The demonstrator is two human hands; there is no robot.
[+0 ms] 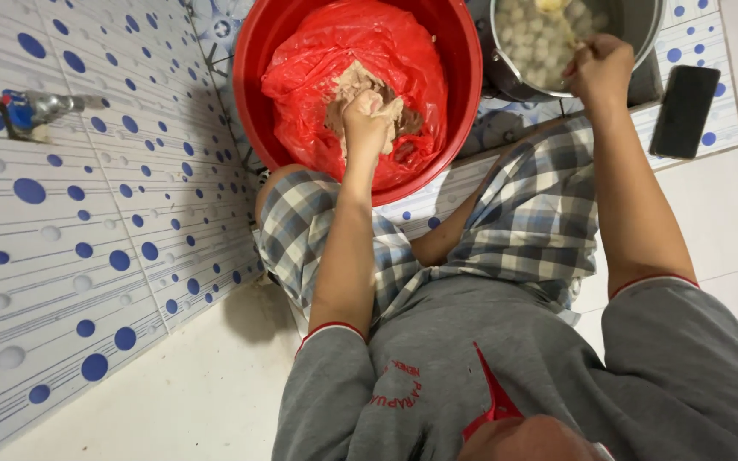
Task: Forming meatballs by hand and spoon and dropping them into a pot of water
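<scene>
**Two hands, two containers: paste in the basin, balls in the pot**

Nearest me I see a grey shirt with red-trimmed sleeves and checked shorts, knees spread toward twelve o'clock. From there both forearms reach away from me.

The left hand sits at about eleven o'clock, fingers curled tight into a fist around a lump of pale brown paste. That paste lies in a red plastic bag, which lines a big red basin; the hand is sunk into the bag's middle.

The right hand is at about one o'clock, closed in a pinch over something thin at the near rim of a metal pot; I cannot tell what it holds. The pot contains many small pale balls in liquid, and it stands just beside the basin.

A dark phone lies flat at two o'clock on the tiled ledge. At ten o'clock a blue-handled tap sticks out of the blue-dotted wall tiles.
</scene>
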